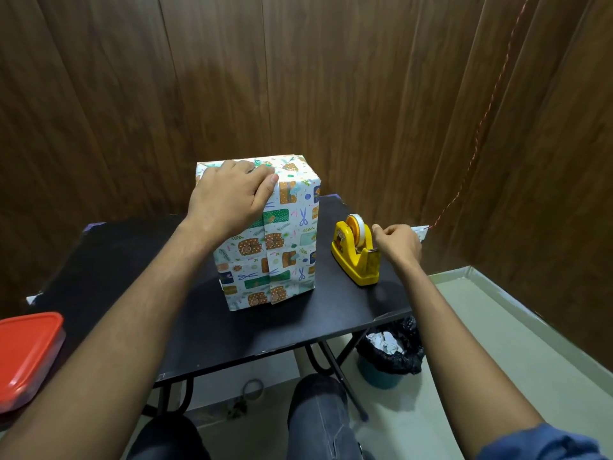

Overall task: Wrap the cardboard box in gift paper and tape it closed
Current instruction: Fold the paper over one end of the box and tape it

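A tall box wrapped in patterned gift paper (282, 247) stands upright on the black table (232, 333), its vertical paper seam facing me. My left hand (229, 197) lies over the box's top near edge, fingers curled over the folded paper and pressing it down. To the right stands a yellow tape dispenser (356, 252) with a white tape roll. My right hand (396, 244) is just right of the dispenser's cutter, thumb and fingers pinching the tape end there.
A red-lidded plastic container (28, 353) sits at the table's left front corner. A bin lined with a black bag (391, 353) stands on the floor under the table's right edge. A wooden wall is behind, and a red cord (491, 104) hangs at the right.
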